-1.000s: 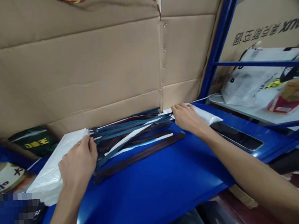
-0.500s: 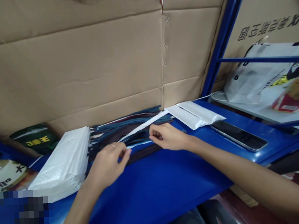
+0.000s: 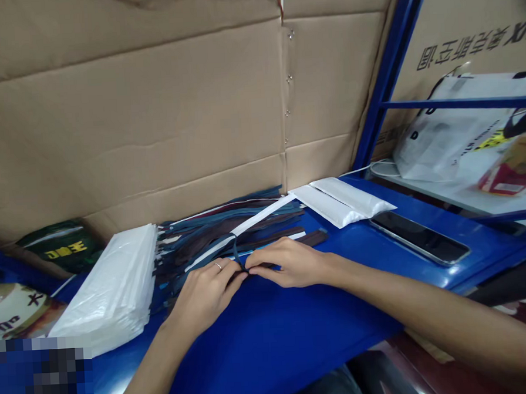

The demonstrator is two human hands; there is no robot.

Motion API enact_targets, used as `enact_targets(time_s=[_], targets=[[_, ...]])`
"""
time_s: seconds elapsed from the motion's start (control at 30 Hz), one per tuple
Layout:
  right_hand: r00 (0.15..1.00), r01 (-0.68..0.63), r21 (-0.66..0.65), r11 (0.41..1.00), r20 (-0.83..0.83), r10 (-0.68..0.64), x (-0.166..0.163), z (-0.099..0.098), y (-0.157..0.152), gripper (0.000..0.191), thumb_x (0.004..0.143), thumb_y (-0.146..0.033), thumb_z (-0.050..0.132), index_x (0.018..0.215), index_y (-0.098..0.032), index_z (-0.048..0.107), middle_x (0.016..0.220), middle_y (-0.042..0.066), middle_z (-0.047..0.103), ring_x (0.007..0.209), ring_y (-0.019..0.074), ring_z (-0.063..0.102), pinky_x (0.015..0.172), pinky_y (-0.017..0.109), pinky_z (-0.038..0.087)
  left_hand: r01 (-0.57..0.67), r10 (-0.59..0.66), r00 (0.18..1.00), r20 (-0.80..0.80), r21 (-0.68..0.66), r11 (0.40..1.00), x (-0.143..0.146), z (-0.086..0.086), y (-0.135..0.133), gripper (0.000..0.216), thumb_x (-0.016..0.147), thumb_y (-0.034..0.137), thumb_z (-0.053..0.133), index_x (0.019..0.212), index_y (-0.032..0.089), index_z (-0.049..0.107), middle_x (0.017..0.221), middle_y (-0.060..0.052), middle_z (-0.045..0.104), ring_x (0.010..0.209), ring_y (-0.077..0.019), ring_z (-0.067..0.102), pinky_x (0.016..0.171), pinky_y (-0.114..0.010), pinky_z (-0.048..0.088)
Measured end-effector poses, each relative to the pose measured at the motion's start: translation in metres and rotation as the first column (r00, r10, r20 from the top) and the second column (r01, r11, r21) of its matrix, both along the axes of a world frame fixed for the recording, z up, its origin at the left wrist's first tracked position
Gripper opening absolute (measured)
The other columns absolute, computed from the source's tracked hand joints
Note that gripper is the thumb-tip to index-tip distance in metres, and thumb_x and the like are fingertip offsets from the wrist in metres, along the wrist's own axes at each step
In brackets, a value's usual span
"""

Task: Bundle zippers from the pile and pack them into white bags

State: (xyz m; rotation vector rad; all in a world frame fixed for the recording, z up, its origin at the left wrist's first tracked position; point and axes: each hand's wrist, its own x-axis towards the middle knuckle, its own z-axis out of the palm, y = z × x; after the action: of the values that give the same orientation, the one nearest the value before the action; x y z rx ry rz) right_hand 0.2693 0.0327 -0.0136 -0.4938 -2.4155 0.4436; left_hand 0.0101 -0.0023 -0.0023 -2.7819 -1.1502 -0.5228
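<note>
Fingertips of my left hand (image 3: pixel 212 291) and my right hand (image 3: pixel 288 263) meet above the near edge of a pile of dark strips. Between them they pinch a thin dark blue strip (image 3: pixel 236 249), which loops up over a long white strip (image 3: pixel 261 216). The exact kind of the strip is too small to make out. Behind my hands, the pile of dark blue and brown strips (image 3: pixel 212 232) lies spread across the table. A ring shows on a finger of my left hand.
A stack of white plastic sleeves (image 3: pixel 109 281) lies to the left. On the right are two white padded packets (image 3: pixel 334 202) and a phone (image 3: pixel 419 236) on the blue table (image 3: pixel 270 338). A cardboard wall (image 3: pixel 152 108) stands behind, with a blue rack post (image 3: pixel 388 67) at right.
My hands, apart before, have come together at the pile's near edge. A thin dark blue strip now loops up between their fingertips.
</note>
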Motion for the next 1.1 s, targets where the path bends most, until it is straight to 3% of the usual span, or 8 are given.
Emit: enact_targets(time_s=[0.37,0.57,0.67,0.8,0.97,1.1], targets=[[1.0,-0.023,0.064,0.998,0.022,0.021,0.002,-0.0021,0.0024,0.027,0.109,-0.029,0.053,0.124,-0.022,0.075,0.11,0.006,0.081,0.095,0.0202,0.076,0.083,0.03,0.056,-0.018,0.044,0.993,0.112,-0.227,0.974,0.0047,0.0043,-0.0041,0.025,0.113,0.033,0.044,0.096,0.023,0.061,0.092,-0.001,0.067,0.083,-0.0169,0.066,0.075,-0.03,0.047],[0.998,-0.04,0.062,0.997,0.046,0.037,0.0015,-0.0003,0.0028,0.029,0.11,-0.027,0.052,0.126,-0.021,0.075,0.111,0.006,0.081,0.097,0.0204,0.076,0.086,0.031,0.057,-0.086,0.12,0.98,0.161,-0.208,0.974,0.0037,0.0052,-0.0058,0.015,0.108,0.034,0.053,0.103,0.025,0.064,0.091,0.001,0.068,0.075,-0.0151,0.063,0.07,-0.029,0.045],[0.996,-0.071,0.058,0.996,0.058,0.067,0.0007,0.0016,0.0021,0.028,0.11,-0.028,0.052,0.126,-0.021,0.074,0.114,0.006,0.08,0.101,0.0206,0.075,0.088,0.032,0.057,-0.064,0.102,0.981,0.167,-0.219,0.974,0.0031,0.004,-0.0064,0.011,0.106,0.033,0.058,0.102,0.025,0.063,0.092,0.002,0.068,0.075,-0.0148,0.063,0.07,-0.028,0.045],[0.993,-0.094,0.068,0.993,0.074,0.089,0.0,0.0023,0.0019,0.027,0.11,-0.027,0.052,0.124,-0.02,0.074,0.112,0.006,0.08,0.101,0.0202,0.075,0.089,0.032,0.057,-0.01,0.044,0.989,0.143,-0.229,0.973,0.0018,0.0018,-0.0043,0.016,0.109,0.034,0.054,0.098,0.024,0.062,0.092,0.001,0.068,0.081,-0.0157,0.065,0.073,-0.028,0.046],[0.994,-0.084,0.112,0.99,0.072,0.076,0.0012,-0.0001,0.0041,0.028,0.11,-0.026,0.051,0.125,-0.019,0.074,0.112,0.006,0.08,0.099,0.0205,0.075,0.087,0.033,0.058,0.002,0.023,0.991,0.128,-0.194,0.981,-0.0013,0.0009,-0.0006,0.017,0.111,0.032,0.049,0.108,0.026,0.065,0.105,0.001,0.071,0.094,-0.0167,0.069,0.085,-0.029,0.049],[0.998,-0.053,0.124,0.991,0.052,0.047,0.0014,-0.0018,0.0049,0.028,0.11,-0.027,0.053,0.126,-0.02,0.074,0.112,0.005,0.081,0.097,0.0207,0.076,0.087,0.033,0.058,-0.053,0.065,0.995,0.077,-0.154,0.987,0.0014,0.0031,-0.0032,0.015,0.11,0.031,0.05,0.107,0.025,0.064,0.098,0.0,0.07,0.086,-0.0171,0.068,0.078,-0.03,0.049]])
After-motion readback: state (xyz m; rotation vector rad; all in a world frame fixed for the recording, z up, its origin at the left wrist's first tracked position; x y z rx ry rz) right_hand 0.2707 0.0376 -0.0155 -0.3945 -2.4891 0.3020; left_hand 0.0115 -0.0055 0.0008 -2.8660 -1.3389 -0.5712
